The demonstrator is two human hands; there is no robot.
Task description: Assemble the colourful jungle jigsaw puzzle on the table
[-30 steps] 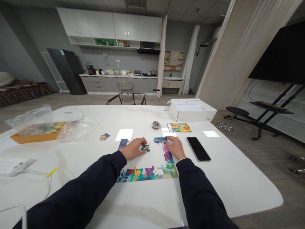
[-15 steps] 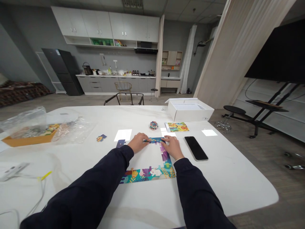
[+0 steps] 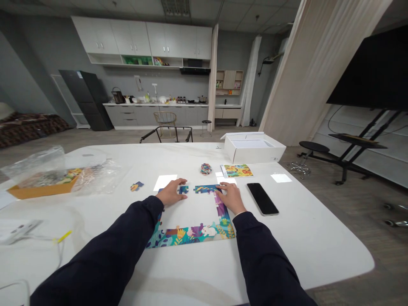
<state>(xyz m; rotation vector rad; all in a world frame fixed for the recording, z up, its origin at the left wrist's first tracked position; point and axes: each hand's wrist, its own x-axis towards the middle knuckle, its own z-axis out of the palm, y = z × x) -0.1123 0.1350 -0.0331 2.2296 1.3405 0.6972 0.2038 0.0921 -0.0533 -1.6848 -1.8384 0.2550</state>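
On the white table, a partly joined puzzle border [image 3: 197, 231] forms a colourful frame with a bare middle. My left hand [image 3: 172, 193] is at its upper left, thumb and fingers apart around a small blue puzzle piece [image 3: 183, 190] that lies flat. A gap separates this piece from the blue top strip [image 3: 205, 188]. My right hand [image 3: 232, 196] rests its fingertips on the strip's right end, at the upper right corner, with its fingers spread. Beyond the strip is a pile of pieces [image 3: 205, 168], beside the picture card [image 3: 237, 170].
A black phone [image 3: 262, 199] lies to the right, and an open white box [image 3: 255, 148] stands at the back right. Loose pieces [image 3: 137, 186] lie left of the puzzle. Farther left are an orange tray [image 3: 44, 188] with plastic bags and a white power strip [image 3: 19, 230].
My left hand has moved left and its fingers have opened. The small blue piece now shows apart from the top strip. My right hand has stayed at the corner.
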